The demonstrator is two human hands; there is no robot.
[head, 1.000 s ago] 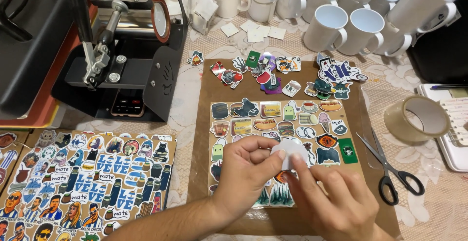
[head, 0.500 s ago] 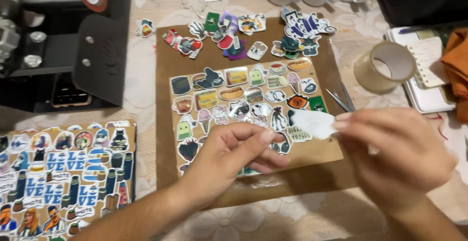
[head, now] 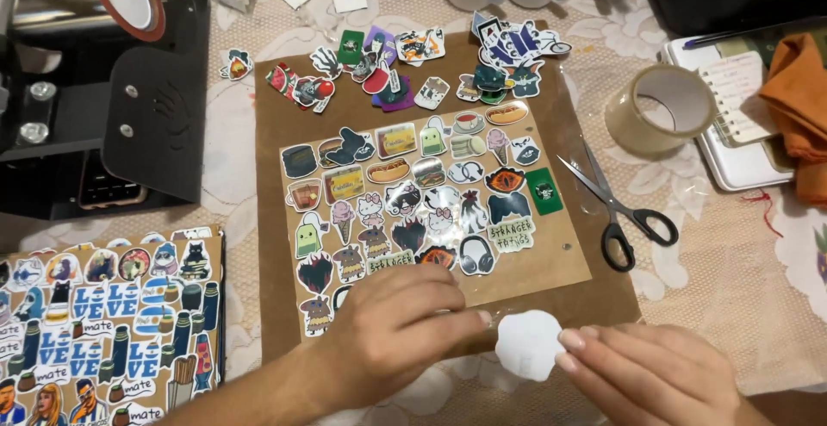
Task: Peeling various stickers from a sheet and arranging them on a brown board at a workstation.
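- The left hand (head: 392, 335), lower centre of the frame, is bare, with no ring or watch showing.
- The right hand (head: 646, 374), lower right, is bare too, with short, pale, glossy nails.
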